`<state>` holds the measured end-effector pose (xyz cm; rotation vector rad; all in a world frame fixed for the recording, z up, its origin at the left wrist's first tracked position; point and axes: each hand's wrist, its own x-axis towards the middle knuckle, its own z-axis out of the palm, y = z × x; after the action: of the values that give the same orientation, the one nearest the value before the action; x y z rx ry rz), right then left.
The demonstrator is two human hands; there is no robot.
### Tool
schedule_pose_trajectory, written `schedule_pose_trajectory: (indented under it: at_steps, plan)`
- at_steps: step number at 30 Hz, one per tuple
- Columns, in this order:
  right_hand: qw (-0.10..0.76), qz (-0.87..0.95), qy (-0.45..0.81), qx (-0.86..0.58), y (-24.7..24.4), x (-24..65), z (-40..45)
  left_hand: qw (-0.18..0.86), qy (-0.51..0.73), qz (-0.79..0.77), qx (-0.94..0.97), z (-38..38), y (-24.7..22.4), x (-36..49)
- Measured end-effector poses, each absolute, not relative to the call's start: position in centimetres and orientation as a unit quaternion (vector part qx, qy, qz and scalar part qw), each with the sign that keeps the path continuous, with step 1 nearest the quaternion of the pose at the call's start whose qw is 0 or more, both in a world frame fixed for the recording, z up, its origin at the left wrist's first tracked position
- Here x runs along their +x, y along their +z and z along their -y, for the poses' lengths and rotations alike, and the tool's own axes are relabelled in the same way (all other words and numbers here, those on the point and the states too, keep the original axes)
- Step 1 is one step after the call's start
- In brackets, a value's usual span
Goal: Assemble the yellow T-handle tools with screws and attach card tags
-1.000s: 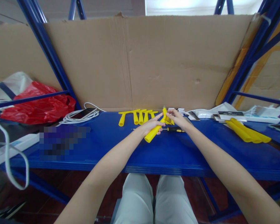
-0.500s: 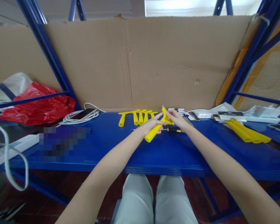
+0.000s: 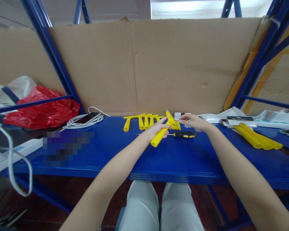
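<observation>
Right hand (image 3: 192,121) has moved off the yellow scraper (image 3: 159,137) and now hovers just beyond the screwdriver (image 3: 185,134), fingers bent; I cannot tell whether they hold anything. Left hand (image 3: 157,129) grips the scraper above the screwdriver's shaft, its long axis slanting: tube end pointing nearer and leftward, head away and rightward.

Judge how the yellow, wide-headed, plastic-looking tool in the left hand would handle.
That yellow, wide-headed tool is probably stiff: its head shows no sag. It may be light, since the handle's end looks hollow.
</observation>
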<state>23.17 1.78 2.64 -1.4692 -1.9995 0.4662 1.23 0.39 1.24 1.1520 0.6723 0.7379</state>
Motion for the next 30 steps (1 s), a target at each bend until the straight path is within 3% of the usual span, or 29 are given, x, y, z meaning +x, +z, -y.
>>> schedule_pose_trajectory:
  at_steps: [6,12,23,26,30]
  plan:
    - [0.081,0.811,0.151,-0.559,3.9,24.9,-1.9,0.711,0.349,-0.337,0.510,-0.3,1.5,1.2]
    - [0.007,0.816,0.141,-0.561,2.8,25.5,-1.4,0.704,0.364,-0.347,0.502,-0.2,1.5,1.3]
    - [0.037,0.788,0.136,-0.600,1.0,27.5,-0.4,0.706,0.365,-0.337,0.505,-0.7,1.0,1.3]
    - [0.113,0.783,0.195,-0.579,1.5,27.7,0.1,0.705,0.368,-0.337,0.504,-0.8,0.9,1.3]
    - [0.283,0.722,0.321,-0.544,2.4,28.2,1.2,0.703,0.361,-0.351,0.503,-0.8,1.0,1.3]
